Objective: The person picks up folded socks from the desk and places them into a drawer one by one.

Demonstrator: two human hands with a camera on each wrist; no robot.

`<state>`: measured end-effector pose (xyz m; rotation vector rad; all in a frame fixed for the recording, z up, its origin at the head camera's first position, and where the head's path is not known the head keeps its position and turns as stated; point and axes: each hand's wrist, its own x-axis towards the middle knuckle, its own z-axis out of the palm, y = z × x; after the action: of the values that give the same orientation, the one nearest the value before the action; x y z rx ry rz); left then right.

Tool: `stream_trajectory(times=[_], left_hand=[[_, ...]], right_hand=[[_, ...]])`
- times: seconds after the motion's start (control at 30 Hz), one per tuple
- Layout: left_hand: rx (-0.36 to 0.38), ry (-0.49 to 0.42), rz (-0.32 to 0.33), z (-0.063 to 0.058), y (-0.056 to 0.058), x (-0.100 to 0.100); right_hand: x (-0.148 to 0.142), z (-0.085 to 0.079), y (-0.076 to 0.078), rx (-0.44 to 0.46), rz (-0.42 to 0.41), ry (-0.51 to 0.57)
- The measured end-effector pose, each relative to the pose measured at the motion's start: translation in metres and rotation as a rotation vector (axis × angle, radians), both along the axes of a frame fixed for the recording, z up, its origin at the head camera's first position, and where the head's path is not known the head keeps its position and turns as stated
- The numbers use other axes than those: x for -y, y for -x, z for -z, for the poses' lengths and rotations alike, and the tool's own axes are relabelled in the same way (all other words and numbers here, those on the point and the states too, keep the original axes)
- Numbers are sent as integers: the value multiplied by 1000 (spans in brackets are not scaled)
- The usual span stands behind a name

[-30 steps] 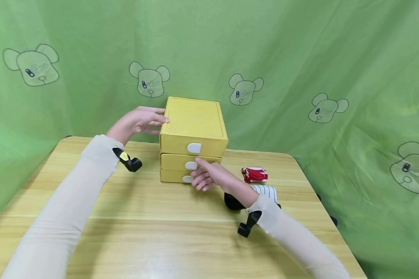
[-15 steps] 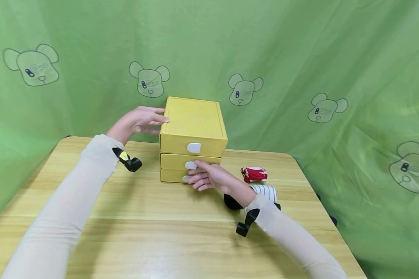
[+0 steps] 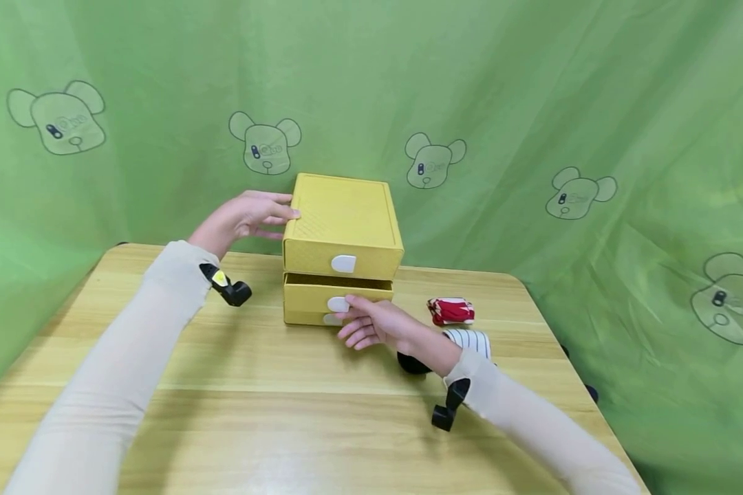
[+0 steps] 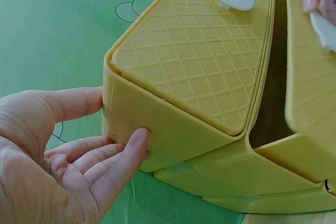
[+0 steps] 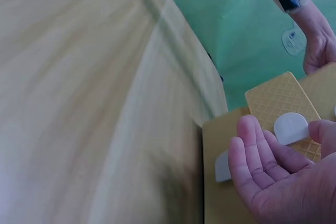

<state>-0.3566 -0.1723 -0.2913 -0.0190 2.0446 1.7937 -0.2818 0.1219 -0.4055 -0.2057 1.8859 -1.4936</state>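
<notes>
A yellow plastic drawer cabinet [image 3: 347,206] with three stacked drawers and white tab handles stands at the back of the table. My left hand [image 3: 244,216] rests against its left side, fingers and thumb mostly straight, as the left wrist view shows. With thumb and index finger, my right hand [image 3: 380,323] pinches the white handle [image 5: 290,128] of the middle drawer [image 3: 309,299], while the other fingers extend below. That drawer is slid partly out, a dark gap showing behind its front. The top drawer [image 4: 194,51] and bottom drawer are closed. The drawer's contents are hidden.
To the right of the cabinet lies a folded red-and-white cloth [image 3: 452,311]. A rolled white striped cloth [image 3: 470,340] and a black item [image 3: 411,363] sit partly behind my right forearm. A green curtain [image 3: 371,82] hangs behind the wooden table [image 3: 254,412].
The middle drawer, closed before, has come partly out toward me. My right hand has taken its handle and moved slightly back and down with it. The left hand stays put.
</notes>
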Motion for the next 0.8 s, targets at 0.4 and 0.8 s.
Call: stream_trajectory(times=[0.4, 0.8], left_hand=[[-4, 9, 7, 0, 1, -1], [0, 15, 2, 1, 1, 0]], right_hand=[[-7, 0, -43, 12, -10, -12], [-6, 4, -77, -5, 23, 0]])
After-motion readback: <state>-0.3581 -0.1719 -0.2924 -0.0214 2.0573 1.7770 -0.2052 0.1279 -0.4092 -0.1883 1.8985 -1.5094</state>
